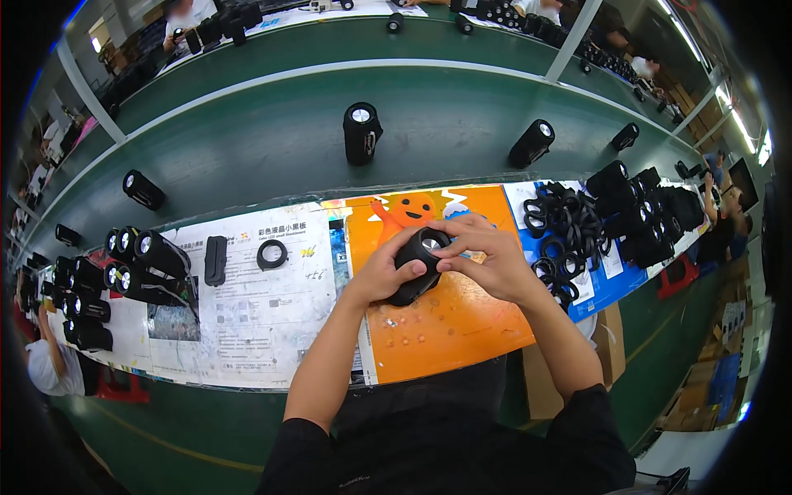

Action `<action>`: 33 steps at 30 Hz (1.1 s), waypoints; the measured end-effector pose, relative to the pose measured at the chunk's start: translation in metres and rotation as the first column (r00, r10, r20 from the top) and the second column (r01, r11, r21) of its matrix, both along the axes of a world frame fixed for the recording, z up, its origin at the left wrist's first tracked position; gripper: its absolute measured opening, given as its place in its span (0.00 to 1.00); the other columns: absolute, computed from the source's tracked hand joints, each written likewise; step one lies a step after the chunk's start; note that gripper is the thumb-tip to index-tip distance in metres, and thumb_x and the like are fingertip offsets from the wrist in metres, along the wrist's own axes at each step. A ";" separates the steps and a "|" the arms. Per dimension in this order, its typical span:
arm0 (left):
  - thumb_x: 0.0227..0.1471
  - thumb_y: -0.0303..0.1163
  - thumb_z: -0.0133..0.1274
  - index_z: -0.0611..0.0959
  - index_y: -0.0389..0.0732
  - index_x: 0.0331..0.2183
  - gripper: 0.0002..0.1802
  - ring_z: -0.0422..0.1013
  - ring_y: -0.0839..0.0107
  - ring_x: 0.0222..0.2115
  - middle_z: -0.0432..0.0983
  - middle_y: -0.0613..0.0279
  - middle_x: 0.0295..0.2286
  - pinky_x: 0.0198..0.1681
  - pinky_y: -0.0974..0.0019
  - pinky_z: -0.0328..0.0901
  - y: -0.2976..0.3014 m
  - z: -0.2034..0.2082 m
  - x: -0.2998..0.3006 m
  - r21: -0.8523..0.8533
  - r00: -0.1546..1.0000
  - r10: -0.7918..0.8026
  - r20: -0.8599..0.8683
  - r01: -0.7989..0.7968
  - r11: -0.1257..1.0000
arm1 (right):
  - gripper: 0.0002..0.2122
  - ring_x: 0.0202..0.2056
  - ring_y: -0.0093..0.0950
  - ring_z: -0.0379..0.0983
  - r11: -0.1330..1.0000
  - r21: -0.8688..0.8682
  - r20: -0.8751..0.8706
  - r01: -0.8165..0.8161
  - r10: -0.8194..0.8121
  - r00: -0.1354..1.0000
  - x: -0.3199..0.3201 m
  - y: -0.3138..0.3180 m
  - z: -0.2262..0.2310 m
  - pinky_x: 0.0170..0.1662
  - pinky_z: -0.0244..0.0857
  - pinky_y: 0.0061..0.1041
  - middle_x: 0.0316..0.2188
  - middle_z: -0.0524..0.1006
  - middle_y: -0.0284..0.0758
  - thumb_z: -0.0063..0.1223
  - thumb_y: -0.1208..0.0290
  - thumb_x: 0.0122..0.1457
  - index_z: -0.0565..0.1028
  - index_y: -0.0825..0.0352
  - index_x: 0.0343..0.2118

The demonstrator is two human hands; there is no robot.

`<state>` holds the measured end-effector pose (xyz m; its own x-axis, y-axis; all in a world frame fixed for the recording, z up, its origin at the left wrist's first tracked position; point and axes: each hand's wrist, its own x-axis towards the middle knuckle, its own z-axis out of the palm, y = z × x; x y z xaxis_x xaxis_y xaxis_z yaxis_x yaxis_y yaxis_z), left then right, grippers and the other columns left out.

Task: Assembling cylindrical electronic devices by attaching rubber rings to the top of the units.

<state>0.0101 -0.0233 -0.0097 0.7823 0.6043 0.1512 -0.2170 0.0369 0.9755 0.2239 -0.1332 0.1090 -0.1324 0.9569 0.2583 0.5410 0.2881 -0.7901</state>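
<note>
A black cylindrical speaker [419, 285] is tilted over the orange sheet in front of me, its round silver end facing up. My left hand [385, 272] wraps around its side, thumb near the top. At the rim of that silver end, the fingers of my right hand [487, 256] are bent and pressed together; whether they also pinch a ring there is hidden. To the left, a single black ring [271, 255] lies on the white printed sheet, beside a long black strip-like part [215, 261]. A heap of black rings [569, 223] lies right of my right hand.
Several black speakers [157, 254] are grouped at the left, and more [648, 210] at the right end. Beyond the bench, spaced-out speakers [361, 134] stand on a green conveyor belt [272, 148]. A cardboard box [540, 384] sits below at right. Other people work around.
</note>
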 end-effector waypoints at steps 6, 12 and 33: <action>0.56 0.61 0.71 0.74 0.38 0.68 0.51 0.79 0.66 0.52 0.80 0.54 0.54 0.56 0.63 0.75 0.005 -0.006 0.002 -0.139 0.998 -0.031 0.054 0.038 0.990 | 0.10 0.58 0.40 0.75 0.998 -0.063 -0.041 -0.020 0.017 0.999 0.001 0.011 0.002 0.63 0.69 0.39 0.58 0.84 0.42 0.74 0.72 0.58 0.89 0.66 0.42; 0.46 0.73 0.72 0.73 0.36 0.66 0.62 0.81 0.65 0.49 0.79 0.54 0.53 0.51 0.61 0.80 0.007 -0.002 0.002 -0.253 0.999 -0.007 0.051 0.020 0.967 | 0.11 0.58 0.38 0.75 0.995 -0.095 -0.053 -0.036 0.031 0.998 0.000 0.024 0.001 0.64 0.69 0.37 0.57 0.85 0.39 0.75 0.77 0.56 0.89 0.67 0.42; 0.52 0.65 0.72 0.74 0.38 0.67 0.55 0.80 0.68 0.50 0.80 0.56 0.53 0.55 0.63 0.75 0.011 -0.008 0.003 -0.267 0.991 -0.027 0.131 0.061 0.962 | 0.20 0.54 0.38 0.74 0.988 -0.052 0.117 -0.145 0.151 0.982 0.004 0.037 0.006 0.62 0.70 0.36 0.59 0.83 0.35 0.71 0.75 0.57 0.90 0.50 0.53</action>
<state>0.0129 -0.0124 -0.0173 0.7941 0.6016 0.0858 -0.3292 0.3071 0.8929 0.2279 -0.0959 0.1150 -0.3011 0.9342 0.1913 0.5868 0.3396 -0.7351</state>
